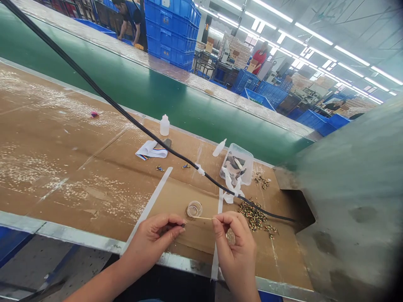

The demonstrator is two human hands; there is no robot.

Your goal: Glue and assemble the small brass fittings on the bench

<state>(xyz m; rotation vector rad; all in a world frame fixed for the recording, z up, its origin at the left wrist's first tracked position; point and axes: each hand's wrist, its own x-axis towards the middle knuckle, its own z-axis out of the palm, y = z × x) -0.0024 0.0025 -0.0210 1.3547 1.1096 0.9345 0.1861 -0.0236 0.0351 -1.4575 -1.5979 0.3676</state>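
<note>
My right hand [236, 241] pinches a thin wooden stick [203, 218], whose far end points left toward a small clear round cup [194, 208]. Thumb and forefinger of my left hand [159, 235] are pressed together on a tiny dark piece [183, 225], too small to name. The left fingertips are just left of the cup's near side, apart from it. To the right of the cup lies a heap of small black-and-gold parts [253, 216], partly behind my right hand. Two similar small figures, one a blue-and-gold piece [185, 166], lie beyond the cup.
A black cable [119, 110] hangs diagonally across the view. Behind it stand a white bottle [164, 126], a tilted dropper bottle [219, 148] and a clear plastic box [248, 167]. A striped ribbon [151, 149] lies left. A green conveyor belt [189, 105] and metal housing [352, 188] border the cardboard-covered bench.
</note>
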